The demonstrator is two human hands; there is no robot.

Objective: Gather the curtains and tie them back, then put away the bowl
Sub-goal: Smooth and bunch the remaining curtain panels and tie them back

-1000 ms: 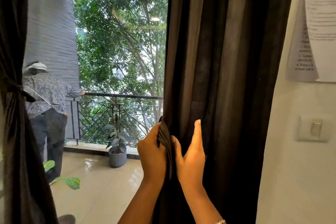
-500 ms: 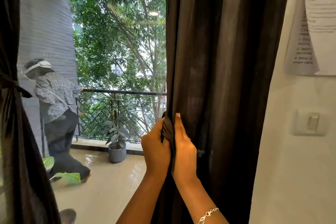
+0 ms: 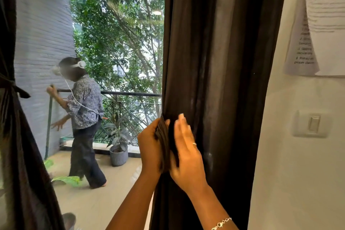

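Observation:
A dark brown curtain (image 3: 220,73) hangs to the right of the glass door, bunched into folds. My left hand (image 3: 150,147) grips the gathered folds at the curtain's left edge. My right hand (image 3: 186,153) lies flat against the folds from the right, fingers straight, pressing them toward the left hand. At the far left, a second dark curtain (image 3: 20,151) is tied back with a knotted band (image 3: 13,86). No bowl is clearly in view.
Through the glass, a person (image 3: 84,121) with a headset stands on the balcony beside a grey brick wall. A grey potted plant (image 3: 118,153) sits by the railing. On the wall at right are a light switch (image 3: 313,124) and taped papers (image 3: 321,24).
My right hand has shifted along the folds, its fingers now spread flatter over the curtain. The person on the balcony has turned and stepped right. The view has tilted slightly.

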